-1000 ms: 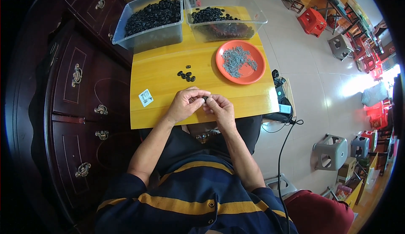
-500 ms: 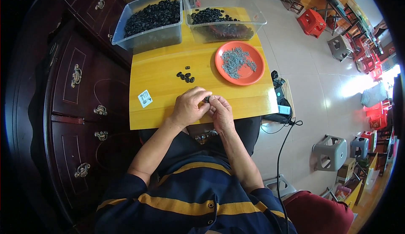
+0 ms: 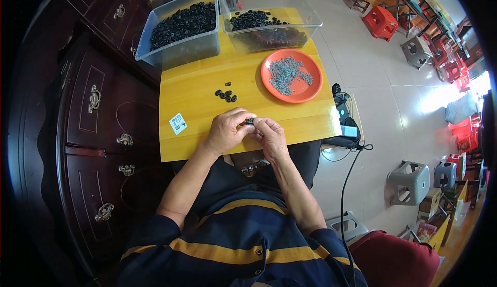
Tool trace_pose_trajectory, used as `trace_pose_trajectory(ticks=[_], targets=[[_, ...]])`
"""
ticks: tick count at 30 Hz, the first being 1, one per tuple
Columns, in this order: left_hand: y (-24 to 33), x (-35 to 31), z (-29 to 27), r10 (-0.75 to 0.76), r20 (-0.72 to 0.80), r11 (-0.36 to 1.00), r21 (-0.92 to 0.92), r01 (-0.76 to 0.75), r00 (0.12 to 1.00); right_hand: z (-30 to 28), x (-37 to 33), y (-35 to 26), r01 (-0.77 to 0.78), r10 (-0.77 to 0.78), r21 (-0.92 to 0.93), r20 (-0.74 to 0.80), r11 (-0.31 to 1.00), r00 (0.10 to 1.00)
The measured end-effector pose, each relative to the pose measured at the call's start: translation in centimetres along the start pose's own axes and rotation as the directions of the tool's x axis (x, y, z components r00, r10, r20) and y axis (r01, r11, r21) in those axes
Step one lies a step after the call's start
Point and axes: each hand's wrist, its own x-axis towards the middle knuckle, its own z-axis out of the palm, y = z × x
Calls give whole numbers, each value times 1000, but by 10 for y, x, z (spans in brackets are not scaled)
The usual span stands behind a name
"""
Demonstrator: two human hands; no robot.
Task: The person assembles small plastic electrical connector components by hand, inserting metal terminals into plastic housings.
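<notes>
Since the earlier frame, the hands had barely moved; the small black piece (image 3: 250, 121) between them seemed to have turned slightly, with more of it showing. It was held nearer the person than the orange plate (image 3: 301, 86) and to that plate's left, just above the table (image 3: 196, 90).

The left hand (image 3: 227, 131) had its thumb and forefinger closed on the piece from the left, and the right hand (image 3: 272, 138) pinched it from the right; the lower fingers of both were partly hidden. The piece lay directly between the two sets of fingertips, touching both, so neither hand was nearer. Its long axis seemed to run from side to side, though the fingers covered its ends.

The right hand was the closer one to the plate, where thin grey pieces (image 3: 283, 72) lay. Left of the plate, closer to the left hand, sat some loose black pieces (image 3: 228, 98). Beyond the plate stood a clear bin (image 3: 310, 26) partly filled with similar black pieces.
</notes>
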Motion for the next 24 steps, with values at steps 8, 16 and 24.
trace_pose_trajectory(ticks=[8, 16, 24], targets=[[1, -2, 0, 24, -30, 997, -79, -26, 999, 2, 0, -3, 57, -55, -59, 35, 997, 998], [-6, -2, 1, 46, -21, 994, -93, -48, 999, 7, -5, -6, 123, -121, -99, 32, 987, 992], [13, 5, -2, -99, 49, 989, -109, 104, 994, 7, 1, -10, 126, -137, -168, -54, 978, 989]])
